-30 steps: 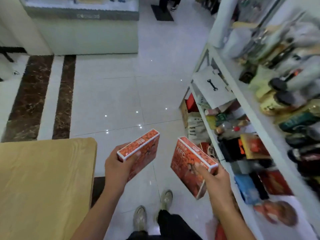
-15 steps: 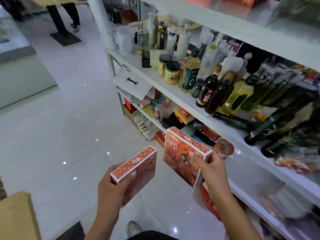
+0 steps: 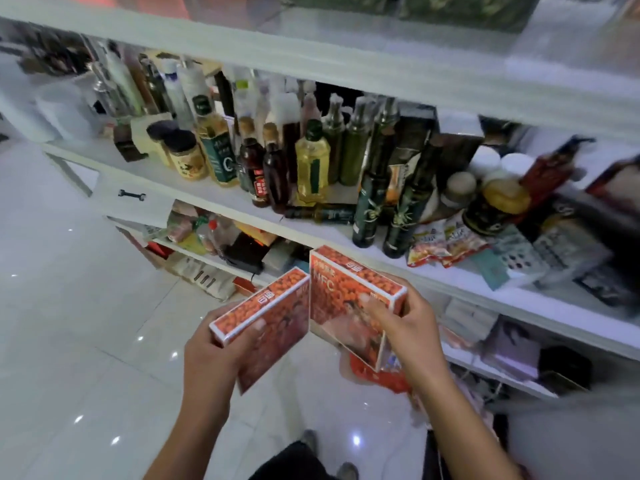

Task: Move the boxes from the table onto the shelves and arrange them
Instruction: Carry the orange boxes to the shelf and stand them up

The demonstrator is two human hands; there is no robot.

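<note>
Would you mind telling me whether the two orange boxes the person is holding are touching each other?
Cannot tell. In the head view the left box and the right box overlap at one edge, with no visible gap or clear contact.

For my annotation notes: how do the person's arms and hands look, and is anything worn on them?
Both forearms are bare up to the picture's edge, no sleeves visible. The left hand and the right hand wear no gloves; no rings, watch or bracelet show. Fingernails are short and unpainted.

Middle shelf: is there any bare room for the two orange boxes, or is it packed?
Mostly packed. The middle shelf shows a bare front strip left of the jars. Bottles fill the centre; snack packets and clutter crowd the right. Left hand and right hand each hold an orange box.
</note>
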